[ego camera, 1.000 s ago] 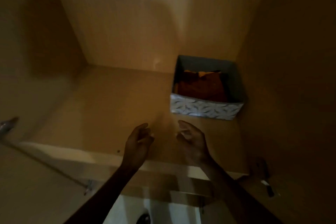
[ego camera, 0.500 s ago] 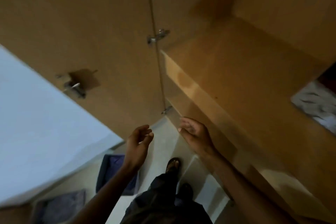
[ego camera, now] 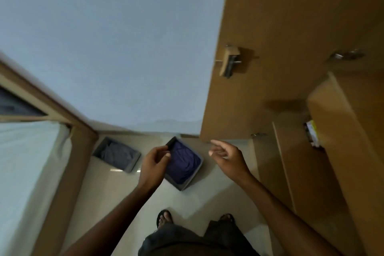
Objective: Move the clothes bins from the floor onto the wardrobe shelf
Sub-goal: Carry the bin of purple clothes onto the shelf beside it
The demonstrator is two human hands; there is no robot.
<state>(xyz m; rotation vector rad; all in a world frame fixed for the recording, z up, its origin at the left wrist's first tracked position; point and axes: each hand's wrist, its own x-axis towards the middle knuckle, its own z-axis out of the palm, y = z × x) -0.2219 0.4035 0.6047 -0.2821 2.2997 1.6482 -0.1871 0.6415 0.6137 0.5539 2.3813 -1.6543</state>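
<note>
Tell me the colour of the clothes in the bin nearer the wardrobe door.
Dark purple clothes, seen in the head view.

Head view, steeply down toward floor (ego camera: 108, 197)

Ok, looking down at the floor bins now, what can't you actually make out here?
- Purple bin: near-left corner hidden behind the left hand, head view; contact unclear.
- Grey bin: contents dim and blurred, only a grey fabric shape.
- Wardrobe shelf: cut off by the right edge.
- Yellow item under the shelf: too small to identify.
- Right hand: open, holding nothing.
</note>
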